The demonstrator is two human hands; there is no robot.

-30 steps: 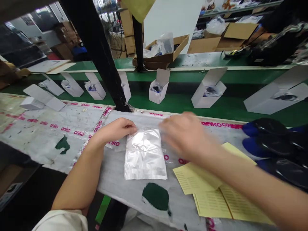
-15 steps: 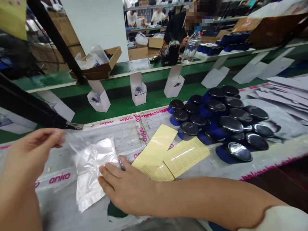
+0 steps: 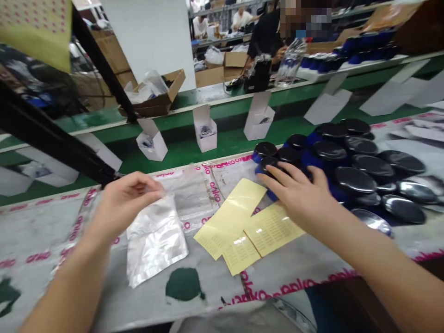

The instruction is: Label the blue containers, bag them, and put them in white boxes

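Observation:
My left hand (image 3: 130, 199) pinches the top edge of a clear plastic bag (image 3: 156, 240) that lies on the covered table. Over to the right, my right hand (image 3: 300, 189) has its fingers spread on the near left of a group of blue items with shiny black tops (image 3: 355, 179). Its fingertips rest on one black top (image 3: 268, 164); the palm hides part of the group. Between the hands lie overlapping yellow sheets (image 3: 232, 212) with small print.
White open boxes (image 3: 207, 138) stand in a row on the green belt (image 3: 180, 152) behind the table. A black post (image 3: 52, 134) slants at the left. White papers (image 3: 421, 132) lie at the right. A person (image 3: 265, 37) is across the belt.
My right hand has left the plastic bag and moved right onto the blue items. My left hand keeps its pinch near the bag's top; the view has shifted slightly.

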